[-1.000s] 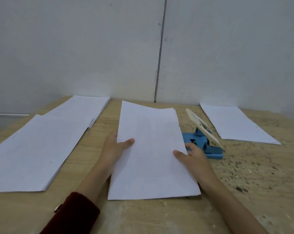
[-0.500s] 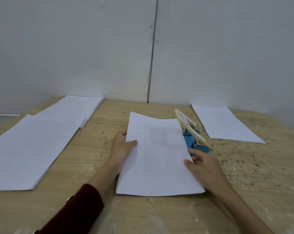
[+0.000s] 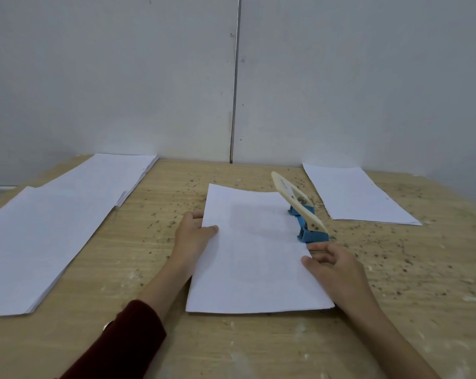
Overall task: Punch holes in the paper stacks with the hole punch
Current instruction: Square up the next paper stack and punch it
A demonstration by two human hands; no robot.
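left hand (image 3: 194, 232): you're pinching the left edge of the paper stack (image 3: 256, 255), thumb lying on top and the other fingers tucked underneath.
right hand (image 3: 333, 265): you're holding the stack's right edge the same way, thumb on the sheet, fingers curled just near of the hole punch (image 3: 303, 214).
where the stack is: it's sitting mid-table (image 3: 176, 337) between your hands, right edge pushed up against the blue base of the punch. I can't tell how deep it's going into the slot.
which way it points: long axis is running near to far, tilting a bit left as it goes away from you. The punch is lying roughly along that right edge, cream lever (image 3: 294, 198) raised and pointing far-left.
what could go wrong: if you're letting the sheets fan out, the holes are going to land unevenly through the stack. Square it up first.
also: that slight tilt against the punch could put the holes at different depths from the edge.
also: your right fingers are sitting really close to the punch base, so you're risking bumping it off line when you're reaching for the lever.
other piles: two bigger paper piles (image 3: 53, 236) are lying far left, one thinner pile (image 3: 359, 198) far right, well apart from your stack.
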